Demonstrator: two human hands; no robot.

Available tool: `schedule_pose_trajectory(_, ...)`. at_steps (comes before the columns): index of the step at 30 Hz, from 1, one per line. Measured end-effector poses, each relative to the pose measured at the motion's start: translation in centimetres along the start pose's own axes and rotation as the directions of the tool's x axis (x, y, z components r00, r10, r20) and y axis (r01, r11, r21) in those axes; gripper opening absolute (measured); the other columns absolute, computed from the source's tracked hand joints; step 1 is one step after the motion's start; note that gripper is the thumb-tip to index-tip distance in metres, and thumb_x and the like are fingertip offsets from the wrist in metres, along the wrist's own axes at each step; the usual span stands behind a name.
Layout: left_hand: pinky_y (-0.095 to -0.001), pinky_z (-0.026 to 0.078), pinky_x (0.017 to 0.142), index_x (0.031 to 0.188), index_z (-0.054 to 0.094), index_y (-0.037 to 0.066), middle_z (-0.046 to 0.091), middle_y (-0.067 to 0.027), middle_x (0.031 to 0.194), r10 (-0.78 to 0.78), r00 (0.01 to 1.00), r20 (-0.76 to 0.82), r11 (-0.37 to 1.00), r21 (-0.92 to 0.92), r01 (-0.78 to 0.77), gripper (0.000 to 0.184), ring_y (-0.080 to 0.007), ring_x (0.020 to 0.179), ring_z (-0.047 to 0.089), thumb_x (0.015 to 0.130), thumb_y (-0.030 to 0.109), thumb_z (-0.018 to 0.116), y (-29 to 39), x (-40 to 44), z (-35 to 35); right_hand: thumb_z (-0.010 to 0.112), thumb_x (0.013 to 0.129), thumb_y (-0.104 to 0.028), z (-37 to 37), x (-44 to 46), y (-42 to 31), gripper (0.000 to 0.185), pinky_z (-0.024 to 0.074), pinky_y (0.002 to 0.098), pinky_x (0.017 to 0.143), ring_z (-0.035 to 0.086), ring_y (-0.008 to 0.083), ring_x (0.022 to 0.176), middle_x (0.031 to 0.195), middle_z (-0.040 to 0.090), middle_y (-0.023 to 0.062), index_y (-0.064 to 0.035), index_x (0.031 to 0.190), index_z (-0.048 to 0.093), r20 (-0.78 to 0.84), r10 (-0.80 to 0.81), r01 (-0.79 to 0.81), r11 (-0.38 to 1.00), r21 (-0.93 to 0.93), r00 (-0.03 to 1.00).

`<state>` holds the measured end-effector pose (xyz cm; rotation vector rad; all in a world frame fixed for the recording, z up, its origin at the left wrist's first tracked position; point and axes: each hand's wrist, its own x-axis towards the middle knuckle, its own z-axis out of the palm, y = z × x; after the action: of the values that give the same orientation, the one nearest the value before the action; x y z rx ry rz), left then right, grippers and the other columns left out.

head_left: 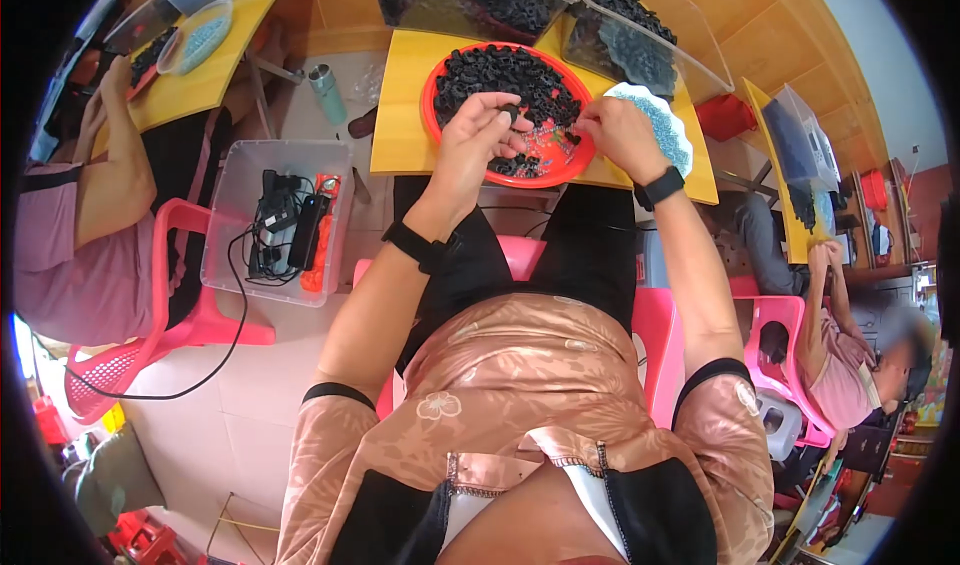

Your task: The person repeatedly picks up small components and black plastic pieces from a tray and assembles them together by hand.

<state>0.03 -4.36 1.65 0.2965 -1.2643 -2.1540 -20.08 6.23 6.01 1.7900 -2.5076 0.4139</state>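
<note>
A red round tray [432,115] lies on the yellow table, heaped with small black parts [500,75]. Over its near left side, my left hand [468,143] is closed, pinching a small black part [511,112] between thumb and fingers. At the tray's right rim, my right hand [618,133] has its fingertips pressed together; a dark bit shows by them, but what they grip is too small to make out. Tiny coloured pieces [550,147] are scattered on the tray's bare front. Beside my right hand sits a white scalloped plate [622,92] of small pale-blue pieces [664,130].
Clear bins [470,0] of black parts stand behind the tray. On the floor at left are a plastic box [222,190] with cables and a green tumbler [326,95]. People sit at yellow tables on both sides; a pink chair [185,255] is at left.
</note>
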Motion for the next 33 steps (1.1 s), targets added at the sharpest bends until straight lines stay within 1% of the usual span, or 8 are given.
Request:
schedule_pose_trajectory(2, -0.0219, 0.046, 0.071, 0.115, 0.054, 0.006, 0.063, -0.0079, 0.099, -0.001, 1.000, 0.002, 1.000, 0.016, 0.001, 0.022, -0.0089, 0.077, 0.058, 0.095, 0.015, 0.050, 0.2, -0.1, 0.3, 0.065, 0.078, -0.018, -0.3, -0.4, -0.7, 0.016, 0.0496, 0.0402, 0.062, 0.064, 0.0332, 0.069, 0.073, 0.064, 0.0181, -0.0030, 0.080, 0.069, -0.160, -0.058, 0.076, 0.991, 0.110, 0.985)
schedule_pose_trajectory(5, -0.0219, 0.046, 0.071, 0.115, 0.054, 0.006, 0.063, -0.0076, 0.099, 0.001, 1.000, 0.004, 0.999, 0.039, -0.001, 0.022, -0.0088, 0.077, 0.058, 0.095, 0.014, 0.050, 0.1, -0.2, 0.3, 0.063, 0.082, -0.016, -1.6, -1.3, -3.9, 0.017, 0.0485, 0.0351, 0.060, 0.064, 0.0280, 0.066, 0.076, 0.065, 0.0157, -0.0009, 0.086, 0.067, -0.190, 0.086, 0.023, 0.860, 0.510, 0.978)
schedule_pose_trajectory(12, -0.0214, 0.046, 0.070, 0.116, 0.054, 0.006, 0.063, -0.0072, 0.098, 0.010, 1.000, 0.006, 0.997, 0.080, -0.011, 0.023, -0.0088, 0.077, 0.058, 0.093, 0.012, 0.052, 0.2, -0.1, 0.5, 0.062, 0.082, -0.011, -1.0, -2.4, -7.9, 0.014, 0.0469, 0.0299, 0.061, 0.061, 0.0229, 0.066, 0.078, 0.063, 0.0131, 0.0002, 0.089, 0.066, -0.372, 0.124, 0.161, 0.746, 0.646, 0.920)
schedule_pose_trajectory(16, -0.0210, 0.046, 0.069, 0.113, 0.053, 0.005, 0.063, -0.0068, 0.098, 0.081, 0.997, -0.007, 0.994, 0.080, -0.080, 0.021, -0.0088, 0.076, 0.058, 0.093, 0.010, 0.053, -0.1, -0.1, 0.6, 0.060, 0.083, -0.008, -0.8, -2.7, -9.0, 0.010, 0.0475, 0.0338, 0.060, 0.062, 0.0244, 0.069, 0.077, 0.062, 0.0122, 0.0002, 0.085, 0.065, -0.286, 0.152, 0.093, 0.719, 0.689, 0.946)
schedule_pose_trajectory(17, -0.0210, 0.046, 0.069, 0.112, 0.053, 0.005, 0.063, -0.0068, 0.097, 0.069, 0.998, -0.002, 0.994, 0.079, -0.069, 0.020, -0.0087, 0.076, 0.058, 0.092, 0.010, 0.054, -0.2, 0.0, 0.5, 0.060, 0.083, -0.007, -0.4, -2.7, -8.7, 0.008, 0.0472, 0.0356, 0.061, 0.061, 0.0272, 0.069, 0.076, 0.061, 0.0118, -0.0013, 0.085, 0.065, -0.360, 0.090, 0.157, 0.784, 0.600, 0.929)
schedule_pose_trajectory(20, -0.0209, 0.046, 0.069, 0.109, 0.053, 0.005, 0.064, -0.0068, 0.095, 0.053, 0.999, 0.003, 0.995, 0.088, -0.053, 0.017, -0.0085, 0.075, 0.058, 0.092, 0.010, 0.054, -0.5, 0.1, 0.1, 0.060, 0.081, -0.007, -0.2, -2.7, -8.8, 0.007, 0.0472, 0.0368, 0.063, 0.060, 0.0302, 0.069, 0.076, 0.060, 0.0121, -0.0023, 0.085, 0.065, -0.416, 0.073, 0.149, 0.866, 0.477, 0.906)
schedule_pose_trajectory(26, -0.0206, 0.046, 0.068, 0.107, 0.054, 0.004, 0.064, -0.0068, 0.093, 0.067, 0.998, 0.010, 0.994, 0.083, -0.067, 0.016, -0.0085, 0.074, 0.058, 0.092, 0.010, 0.054, -0.5, 0.1, 0.2, 0.061, 0.080, -0.004, 0.7, -2.8, -8.8, 0.007, 0.0474, 0.0383, 0.060, 0.060, 0.0318, 0.070, 0.079, 0.058, 0.0118, -0.0038, 0.086, 0.064, -0.541, -0.030, 0.224, 0.929, 0.296, 0.840)
schedule_pose_trajectory(33, -0.0206, 0.046, 0.068, 0.109, 0.054, 0.004, 0.064, -0.0064, 0.093, 0.068, 0.998, 0.006, 0.993, 0.092, -0.069, 0.017, -0.0085, 0.074, 0.058, 0.092, 0.010, 0.054, -0.7, 0.2, 0.0, 0.061, 0.079, -0.003, 0.5, -3.0, -9.0, 0.011, 0.0475, 0.0394, 0.058, 0.060, 0.0317, 0.068, 0.077, 0.055, 0.0103, -0.0043, 0.089, 0.064, -0.518, -0.123, 0.256, 0.947, 0.194, 0.846)
